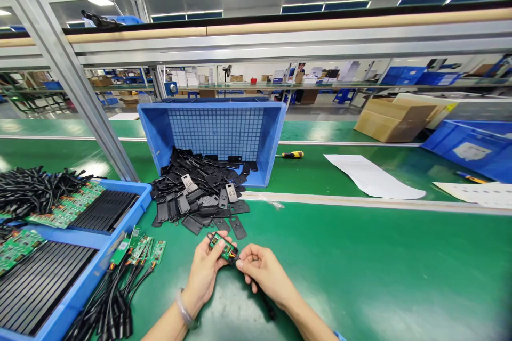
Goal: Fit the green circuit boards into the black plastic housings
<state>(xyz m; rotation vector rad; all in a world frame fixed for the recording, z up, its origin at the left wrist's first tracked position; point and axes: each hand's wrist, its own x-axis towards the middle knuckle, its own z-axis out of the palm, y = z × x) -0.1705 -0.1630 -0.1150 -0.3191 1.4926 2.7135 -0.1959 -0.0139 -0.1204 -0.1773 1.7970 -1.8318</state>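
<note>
My left hand (pixel 206 272) and my right hand (pixel 262 272) meet low in the middle of the view over the green table (pixel 360 266). Between their fingertips they hold a small green circuit board (pixel 222 245) seated in a black plastic piece. A black cable (pixel 266 306) trails from it under my right hand toward me. Just beyond my hands a heap of black plastic shells (pixel 200 192) spills out of a blue crate (pixel 216 133) tipped on its side. Left of my left hand lie several green boards with black cables (pixel 132 261).
Blue trays (pixel 86 272) at the left hold green boards and black cables. A slanted metal post (pixel 80 90) rises behind them. Farther back lie a yellow-handled screwdriver (pixel 292 154), white sheets (pixel 372 176), a cardboard box (pixel 394 120) and another blue crate (pixel 472 146).
</note>
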